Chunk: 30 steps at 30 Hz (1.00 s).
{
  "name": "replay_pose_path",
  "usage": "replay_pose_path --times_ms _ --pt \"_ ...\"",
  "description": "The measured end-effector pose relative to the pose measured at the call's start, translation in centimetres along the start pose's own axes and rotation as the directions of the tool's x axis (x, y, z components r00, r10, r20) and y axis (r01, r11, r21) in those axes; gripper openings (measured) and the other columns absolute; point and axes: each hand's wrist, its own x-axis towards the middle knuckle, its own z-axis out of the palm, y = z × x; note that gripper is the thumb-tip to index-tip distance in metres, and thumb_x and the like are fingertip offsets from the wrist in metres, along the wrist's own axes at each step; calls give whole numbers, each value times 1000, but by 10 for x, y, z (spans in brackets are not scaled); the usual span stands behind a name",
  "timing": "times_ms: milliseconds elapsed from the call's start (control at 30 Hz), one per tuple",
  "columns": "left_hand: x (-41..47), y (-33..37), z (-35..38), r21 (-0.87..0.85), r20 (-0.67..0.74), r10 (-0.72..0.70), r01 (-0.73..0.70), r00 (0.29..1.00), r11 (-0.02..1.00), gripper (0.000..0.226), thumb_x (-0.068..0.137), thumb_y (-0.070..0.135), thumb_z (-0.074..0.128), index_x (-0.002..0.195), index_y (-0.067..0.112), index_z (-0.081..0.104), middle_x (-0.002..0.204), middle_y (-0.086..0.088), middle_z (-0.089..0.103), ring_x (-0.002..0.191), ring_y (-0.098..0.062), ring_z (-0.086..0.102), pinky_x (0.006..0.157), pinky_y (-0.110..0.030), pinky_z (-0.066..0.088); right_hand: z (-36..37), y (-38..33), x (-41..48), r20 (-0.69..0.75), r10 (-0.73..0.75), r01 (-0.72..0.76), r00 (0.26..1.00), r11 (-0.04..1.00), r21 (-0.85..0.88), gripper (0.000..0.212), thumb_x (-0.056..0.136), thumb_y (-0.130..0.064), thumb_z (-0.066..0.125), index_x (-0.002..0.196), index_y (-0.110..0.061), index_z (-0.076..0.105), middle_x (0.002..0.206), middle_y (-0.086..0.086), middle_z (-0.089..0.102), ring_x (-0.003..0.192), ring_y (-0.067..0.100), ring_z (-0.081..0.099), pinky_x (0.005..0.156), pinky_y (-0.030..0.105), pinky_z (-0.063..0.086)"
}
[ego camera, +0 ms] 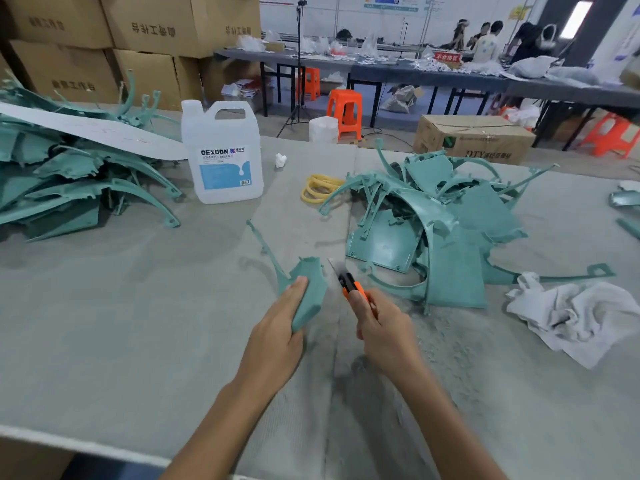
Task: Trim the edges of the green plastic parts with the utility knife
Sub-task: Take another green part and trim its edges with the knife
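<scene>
A grey table [138, 323] carries everything, with pale shavings [446, 344] strewn just right of the right forearm. Beyond them a crumpled white rag [581, 317] lies against a thin arm of the right pile [450, 237] of green parts. That pile sits just beyond the right hand, near the knife's tip but apart from it. The left pile [69, 188] spreads at the far left, with a long white strip [86, 128] across its top. Between the piles lie yellow bands [320, 188] and, further back, a small white wad [280, 160]. Past the table stand an orange stool [344, 105], a tripod [299, 64] and long dark tables [433, 77] heaped with white clutter

A capped white jug [223, 157] stands upright beside the left pile; how full it is cannot be told. A box [474, 138] sits on the floor behind the right pile, flaps closed. Stacked cartons [156, 29] fill the far left, contents unseen

The left hand [277, 337] grips one green part [310, 289] above the table, thumb on its upper face and the other fingers hidden behind it. A thin curved arm of the part runs away to the left. The right hand [384, 334] is wrapped round the orange knife [353, 287], blade out and pointing away, just right of the part's far edge; blur hides whether they touch
</scene>
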Motion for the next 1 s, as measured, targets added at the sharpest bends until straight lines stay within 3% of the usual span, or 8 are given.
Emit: replay_pose_path --times_ms 100,200,300,433,533,633,800,1000 --pt "1 -2 2 -4 0 28 -28 1000 1000 71 97 10 48 156 42 26 152 31 23 140 9 26 115 -10 19 3 5 -12 53 -42 32 998 985 169 49 92 -78 39 85 -33 56 67 -5 67 51 6 57 52 37 49" --pt "0 -3 2 -35 -22 24 -25 999 999 60 103 22 47 155 45 28 151 33 25 135 15 26 110 -2 18 3 6 -11 138 -81 57 987 984 167 49 91 -79 38 88 -34 55 68 -8 66 51 4 55 51 34 48" --pt "-5 -4 -1 -88 -12 40 -41 999 995 55 105 32 47 152 52 27 151 32 32 134 12 33 109 -5 27 1 6 3 156 -72 60 985 995 81 52 91 -79 36 87 -31 56 68 -10 67 53 3 56 54 29 47" --pt "-20 -7 -5 -98 12 77 -75 997 992 53 102 42 43 149 59 25 153 29 37 137 3 42 113 -24 39 1 7 17 94 -116 129 989 980 -151 58 90 -84 26 83 -31 50 65 -5 64 56 6 60 55 33 48" --pt "-29 -9 -8 -171 8 54 -52 998 984 53 96 70 34 147 60 30 149 30 44 130 9 47 104 -13 43 0 4 23 56 -95 107 994 958 -267 54 91 -78 25 85 -29 46 69 -5 62 62 14 62 60 36 53" --pt "-31 -8 -10 -230 -17 19 -23 1000 973 62 88 85 30 145 62 33 145 33 48 126 20 44 94 1 36 3 5 12 67 -104 109 992 992 -67 49 93 -78 33 87 -33 50 66 -3 64 55 9 60 57 41 53" --pt "-32 -7 -11 -262 -2 1 -2 1000 965 62 89 84 33 146 59 34 135 39 53 117 16 54 87 -2 42 7 4 -12 163 -169 150 972 981 119 49 88 -85 36 86 -40 54 70 -6 67 51 4 56 50 34 49" --pt "-33 -3 -13 -255 -2 -10 10 1000 967 63 88 85 32 145 58 36 128 46 53 113 21 52 83 1 40 7 5 -7 180 -176 166 968 984 73 52 89 -85 34 86 -37 54 68 -6 66 52 5 59 52 36 52"
